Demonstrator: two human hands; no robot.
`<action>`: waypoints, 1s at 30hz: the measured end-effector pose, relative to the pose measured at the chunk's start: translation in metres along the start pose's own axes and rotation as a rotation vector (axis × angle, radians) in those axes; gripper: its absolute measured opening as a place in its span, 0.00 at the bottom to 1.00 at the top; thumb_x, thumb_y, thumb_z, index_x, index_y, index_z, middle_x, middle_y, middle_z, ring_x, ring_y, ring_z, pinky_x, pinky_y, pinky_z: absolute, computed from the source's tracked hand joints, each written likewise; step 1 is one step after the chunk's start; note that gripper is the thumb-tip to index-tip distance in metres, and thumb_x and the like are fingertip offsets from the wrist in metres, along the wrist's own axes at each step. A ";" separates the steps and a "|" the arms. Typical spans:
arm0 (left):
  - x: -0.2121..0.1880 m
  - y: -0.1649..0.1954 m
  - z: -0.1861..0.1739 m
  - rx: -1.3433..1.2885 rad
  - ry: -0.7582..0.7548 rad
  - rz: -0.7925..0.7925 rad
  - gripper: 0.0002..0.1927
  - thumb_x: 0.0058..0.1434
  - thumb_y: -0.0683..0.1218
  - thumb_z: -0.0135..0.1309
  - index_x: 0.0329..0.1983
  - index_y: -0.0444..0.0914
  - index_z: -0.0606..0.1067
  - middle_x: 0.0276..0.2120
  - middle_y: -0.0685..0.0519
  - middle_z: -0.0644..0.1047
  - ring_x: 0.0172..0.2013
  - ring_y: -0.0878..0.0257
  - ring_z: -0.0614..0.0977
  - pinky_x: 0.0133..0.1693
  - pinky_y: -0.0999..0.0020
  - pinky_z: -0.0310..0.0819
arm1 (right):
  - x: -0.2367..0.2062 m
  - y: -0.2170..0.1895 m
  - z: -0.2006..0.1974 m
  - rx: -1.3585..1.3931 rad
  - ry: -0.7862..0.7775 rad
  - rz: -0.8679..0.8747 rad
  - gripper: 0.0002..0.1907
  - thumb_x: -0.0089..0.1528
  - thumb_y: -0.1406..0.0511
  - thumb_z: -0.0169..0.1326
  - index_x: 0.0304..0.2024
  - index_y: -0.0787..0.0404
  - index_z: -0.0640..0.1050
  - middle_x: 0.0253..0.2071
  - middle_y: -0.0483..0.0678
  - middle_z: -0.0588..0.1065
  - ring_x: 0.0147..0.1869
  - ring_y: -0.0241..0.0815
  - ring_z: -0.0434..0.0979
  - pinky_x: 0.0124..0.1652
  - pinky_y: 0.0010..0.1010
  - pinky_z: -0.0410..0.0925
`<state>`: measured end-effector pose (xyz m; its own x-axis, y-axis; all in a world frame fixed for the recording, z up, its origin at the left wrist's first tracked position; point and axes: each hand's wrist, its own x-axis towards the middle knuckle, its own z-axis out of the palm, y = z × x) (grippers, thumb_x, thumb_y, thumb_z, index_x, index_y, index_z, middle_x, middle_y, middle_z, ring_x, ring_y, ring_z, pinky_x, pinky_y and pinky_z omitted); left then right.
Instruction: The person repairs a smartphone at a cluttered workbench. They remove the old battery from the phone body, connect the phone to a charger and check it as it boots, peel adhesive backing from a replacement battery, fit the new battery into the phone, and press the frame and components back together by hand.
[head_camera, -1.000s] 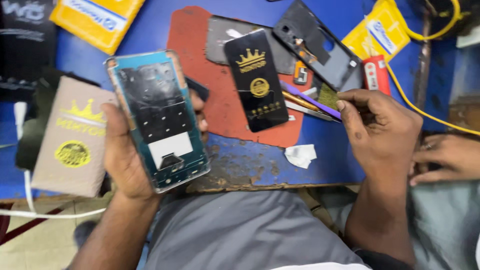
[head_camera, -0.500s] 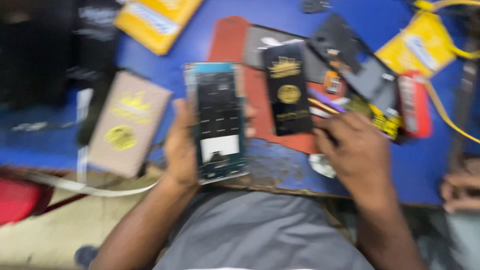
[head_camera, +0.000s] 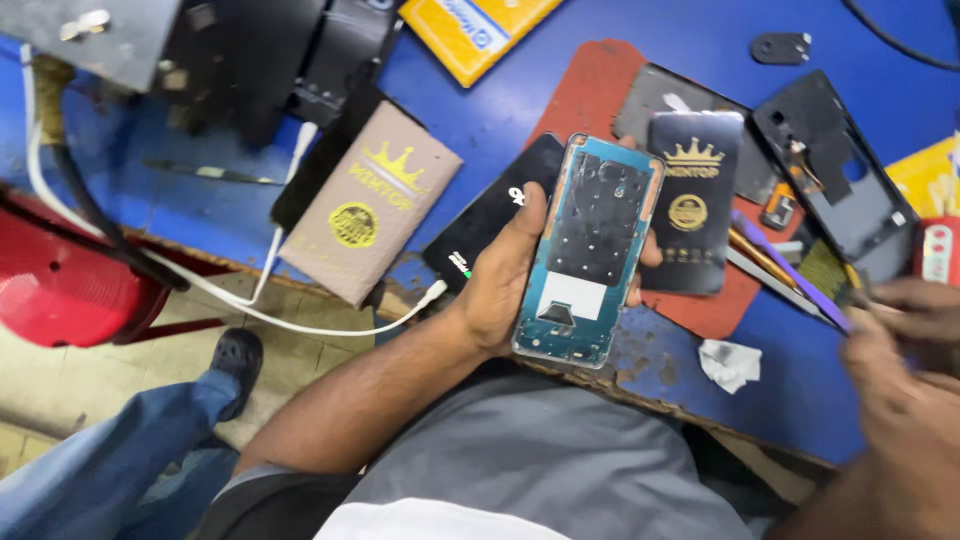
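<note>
The left hand (head_camera: 505, 275) gripped an opened teal phone frame (head_camera: 590, 250) over the red mat (head_camera: 590, 95). The right hand (head_camera: 905, 345), right of the mat, was blurred; its grip could not be told. A black card (head_camera: 690, 215) lay on the mat, a tan box (head_camera: 370, 215) left of it.

Left hand (head_camera: 505, 275): grips an opened phone frame (head_camera: 590, 250) with a teal rim, inner side up, thumb across its left edge, above the near edge of the blue bench (head_camera: 560, 90). Right hand (head_camera: 905, 375): at the right edge of the view, fingers by a purple-handled tool (head_camera: 790, 275). On the bench: red mat (head_camera: 590, 95), black crown-marked box (head_camera: 692, 205), tan crown-marked box (head_camera: 370, 215), yellow packet (head_camera: 470, 30), crumpled white scrap (head_camera: 730, 362), white cable (head_camera: 330, 325).
</note>
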<state>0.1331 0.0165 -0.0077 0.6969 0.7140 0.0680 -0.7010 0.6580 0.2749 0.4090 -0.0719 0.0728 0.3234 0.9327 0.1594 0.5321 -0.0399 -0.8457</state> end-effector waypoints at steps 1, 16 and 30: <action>0.000 -0.002 0.002 -0.001 -0.009 -0.010 0.40 0.79 0.70 0.27 0.72 0.34 0.64 0.54 0.43 0.76 0.49 0.56 0.81 0.56 0.62 0.77 | -0.001 -0.005 0.006 0.081 -0.002 -0.033 0.10 0.63 0.75 0.65 0.45 0.66 0.79 0.43 0.50 0.78 0.47 0.40 0.80 0.48 0.26 0.73; -0.005 -0.006 0.026 0.093 0.042 -0.083 0.38 0.80 0.67 0.30 0.86 0.48 0.41 0.55 0.45 0.74 0.47 0.56 0.81 0.52 0.63 0.79 | 0.040 -0.098 0.103 -0.222 -0.085 -0.414 0.12 0.59 0.78 0.65 0.45 0.66 0.83 0.38 0.52 0.78 0.38 0.41 0.78 0.37 0.29 0.69; -0.004 -0.011 0.013 0.070 0.164 -0.112 0.34 0.82 0.64 0.29 0.82 0.41 0.51 0.57 0.48 0.73 0.52 0.64 0.79 0.52 0.67 0.77 | 0.038 -0.082 0.116 -0.231 -0.043 -0.496 0.08 0.62 0.76 0.65 0.43 0.66 0.82 0.38 0.50 0.78 0.39 0.43 0.77 0.40 0.29 0.69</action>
<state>0.1397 0.0032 0.0011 0.7321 0.6702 -0.1218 -0.6043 0.7215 0.3382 0.2872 0.0080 0.0893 -0.0400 0.8734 0.4854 0.7724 0.3352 -0.5395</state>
